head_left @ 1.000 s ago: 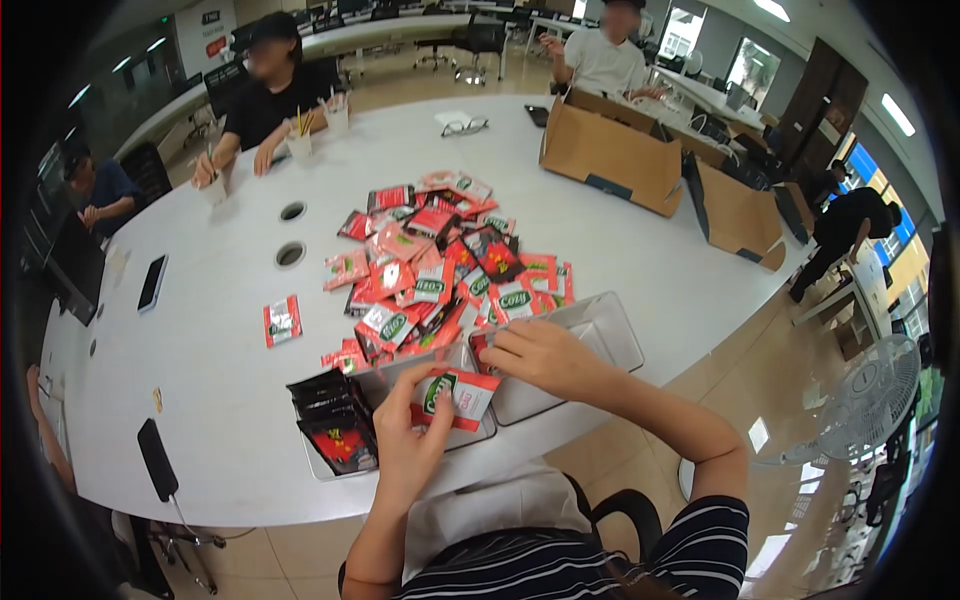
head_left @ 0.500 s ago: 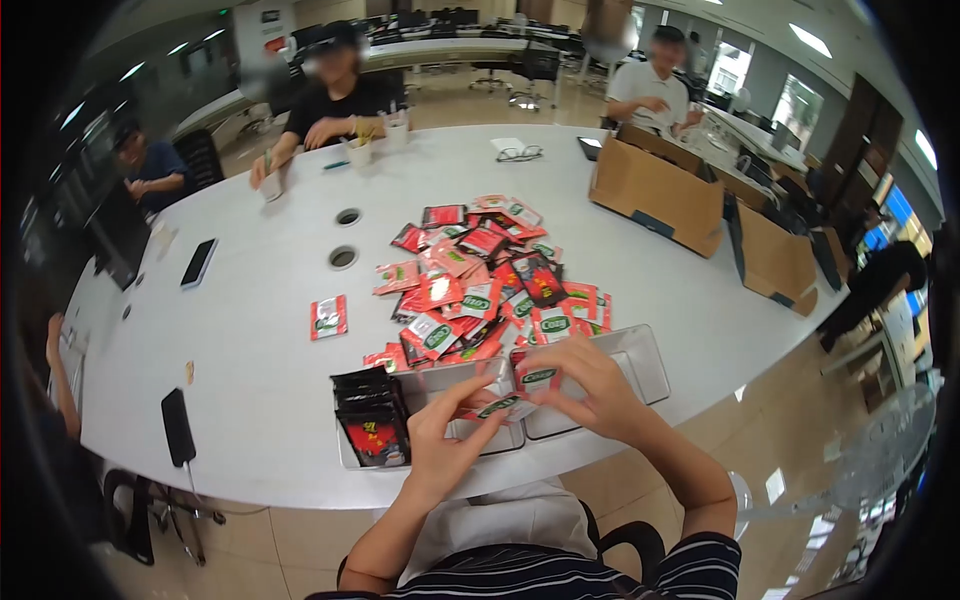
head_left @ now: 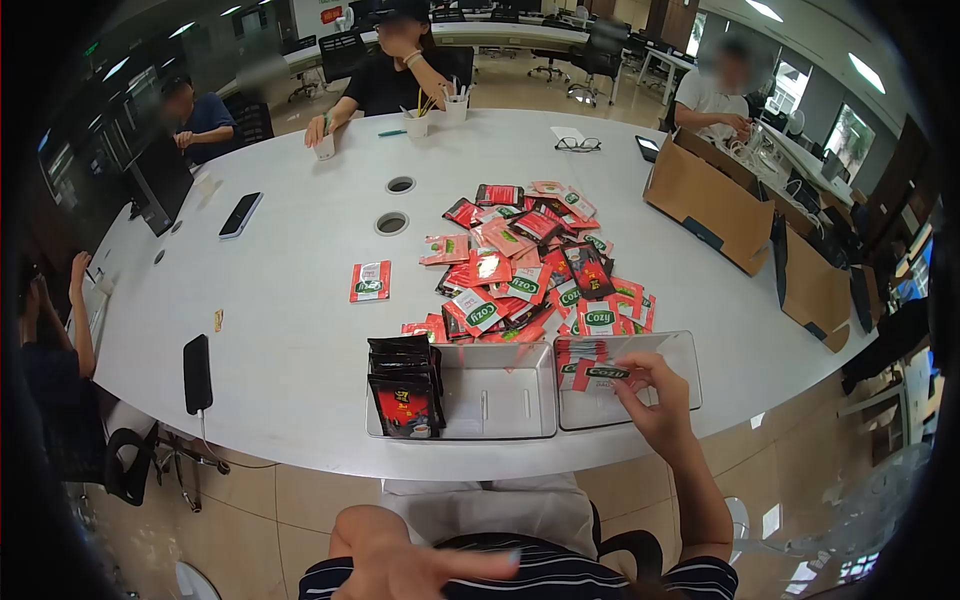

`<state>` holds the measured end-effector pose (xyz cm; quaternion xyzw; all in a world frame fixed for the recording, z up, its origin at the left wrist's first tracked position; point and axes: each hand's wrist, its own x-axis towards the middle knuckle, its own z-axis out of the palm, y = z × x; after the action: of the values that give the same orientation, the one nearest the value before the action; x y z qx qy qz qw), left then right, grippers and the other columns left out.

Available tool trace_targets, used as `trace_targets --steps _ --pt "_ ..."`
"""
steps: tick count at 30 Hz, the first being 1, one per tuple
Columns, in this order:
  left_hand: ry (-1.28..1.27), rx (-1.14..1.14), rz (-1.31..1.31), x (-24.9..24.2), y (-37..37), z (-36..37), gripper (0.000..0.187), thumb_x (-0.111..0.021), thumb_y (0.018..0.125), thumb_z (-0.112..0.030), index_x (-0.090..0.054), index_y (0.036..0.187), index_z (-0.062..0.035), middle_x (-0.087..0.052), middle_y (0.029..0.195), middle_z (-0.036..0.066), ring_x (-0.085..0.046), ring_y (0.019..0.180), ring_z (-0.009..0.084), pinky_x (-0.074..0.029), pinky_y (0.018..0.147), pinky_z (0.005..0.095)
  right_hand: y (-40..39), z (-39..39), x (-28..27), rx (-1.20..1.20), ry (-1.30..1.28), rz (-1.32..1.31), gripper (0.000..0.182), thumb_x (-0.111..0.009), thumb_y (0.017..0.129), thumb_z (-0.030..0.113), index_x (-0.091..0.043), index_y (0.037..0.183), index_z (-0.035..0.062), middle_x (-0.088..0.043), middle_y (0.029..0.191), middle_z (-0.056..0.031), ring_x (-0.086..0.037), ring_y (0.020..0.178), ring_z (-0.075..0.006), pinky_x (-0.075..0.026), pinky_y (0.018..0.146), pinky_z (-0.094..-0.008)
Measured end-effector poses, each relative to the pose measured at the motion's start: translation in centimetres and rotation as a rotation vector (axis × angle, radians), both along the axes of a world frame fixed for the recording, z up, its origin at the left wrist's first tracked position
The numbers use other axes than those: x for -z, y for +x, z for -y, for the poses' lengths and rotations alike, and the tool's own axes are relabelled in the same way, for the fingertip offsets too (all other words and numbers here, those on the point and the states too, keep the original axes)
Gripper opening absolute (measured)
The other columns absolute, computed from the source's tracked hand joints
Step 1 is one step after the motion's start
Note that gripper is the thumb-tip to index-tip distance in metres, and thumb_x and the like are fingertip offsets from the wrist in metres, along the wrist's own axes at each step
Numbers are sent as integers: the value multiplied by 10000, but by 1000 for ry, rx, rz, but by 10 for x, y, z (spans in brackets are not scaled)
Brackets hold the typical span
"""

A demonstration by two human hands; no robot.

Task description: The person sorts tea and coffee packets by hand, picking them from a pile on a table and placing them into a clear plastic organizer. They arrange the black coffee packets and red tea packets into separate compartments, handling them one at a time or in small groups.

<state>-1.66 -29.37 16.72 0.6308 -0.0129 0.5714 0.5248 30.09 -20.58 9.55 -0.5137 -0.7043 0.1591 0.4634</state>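
Note:
My right hand pinches a red and white Cozy tea sachet over the right-hand clear bin. More red tea sachets stand at that bin's back left. In the left-hand bin, black and red coffee sachets are stacked upright at the left end. My left hand is in front of my striped shirt, fingers stretched out, nothing visible in it. Behind the bins lies a loose pile of mixed sachets, with a single tea sachet apart on its left.
A phone and a phone on a cable lie to the left. Cardboard boxes stand at the right, glasses at the back. Across the table a person holds a white cup. Other people sit around.
My left hand has come off the sachets and dropped back toward my body. My right hand has moved right with a tea sachet. The camera view has shifted.

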Motion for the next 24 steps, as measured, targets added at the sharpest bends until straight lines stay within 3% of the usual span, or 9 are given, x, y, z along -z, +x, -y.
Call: trace_targets --steps 4,8,11,12,14,15,17,21,24 --pt "492 287 338 9 39 -43 529 -439 980 -370 -284 1484 -321 -433 1470 -7 -340 1367 384 -226 1028 732 -3 1 -4 -4 -111 106 255 -671 780 -65 -623 1009 36 -636 966 -76 -626 802 -175 -515 648 -282" --pt "398 391 292 -7 32 -45 548 -452 998 -394 -260 1502 -301 -385 1506 -4 -308 1387 394 -202 1053 721 3 -10 6 -21 40 479 222 -700 766 12 -609 964 58 -609 877 -69 -599 798 -219 -488 622 -323" --pt "298 185 267 18 37 -40 633 -545 967 -346 -227 1512 -291 -358 1522 -24 -287 1401 387 -201 1068 704 4 -15 10 -5 115 631 260 -749 705 69 -603 919 79 -587 878 -53 -570 786 -212 -470 643 -346" --pt "239 -11 303 19 53 -44 507 -559 899 -190 -401 1380 -160 -482 1377 104 -426 1286 403 -327 1016 613 4 -19 11 0 127 650 279 -765 681 87 -600 906 87 -580 883 -46 -561 783 -208 -464 652 -354" --pt "186 -250 1 20 63 -64 408 -586 834 -54 -580 1242 -42 -597 1248 219 -557 1187 403 -445 980 502 3 -24 7 46 127 691 385 -795 644 127 -599 973 99 -581 967 -47 -562 874 -222 -465 703 -359" --pt "178 -290 -337 22 60 -78 400 -598 838 -76 -587 1236 -55 -589 1264 206 -548 1203 387 -436 995 481 2 -24 5 67 116 713 439 -809 625 148 -598 1007 105 -581 1009 -47 -562 920 -229 -465 729 -362" --pt "438 -496 -680 48 82 -109 575 -665 799 -78 -490 1347 -75 -476 1404 144 -469 1276 380 -380 1045 483 -3 -26 -1 119 156 718 577 -833 594 192 -570 1101 110 -563 1100 -61 -546 1003 -248 -447 800 -382" --pt "441 -657 -897 81 100 -133 688 -736 795 -312 -461 1382 -81 -412 1446 168 -362 1361 354 -332 1088 471 -1 -39 -6 80 123 715 794 -859 553 281 -505 1241 108 -537 1215 -87 -514 1121 -264 -400 908 -412" --pt "360 -592 -971 76 102 -126 816 -750 756 -454 -428 1409 -86 -329 1499 163 -299 1395 353 -298 1110 484 2 -52 -2 -5 73 766 805 -839 584 346 -506 1269 88 -569 1123 -64 -530 1047 -244 -393 886 -400"
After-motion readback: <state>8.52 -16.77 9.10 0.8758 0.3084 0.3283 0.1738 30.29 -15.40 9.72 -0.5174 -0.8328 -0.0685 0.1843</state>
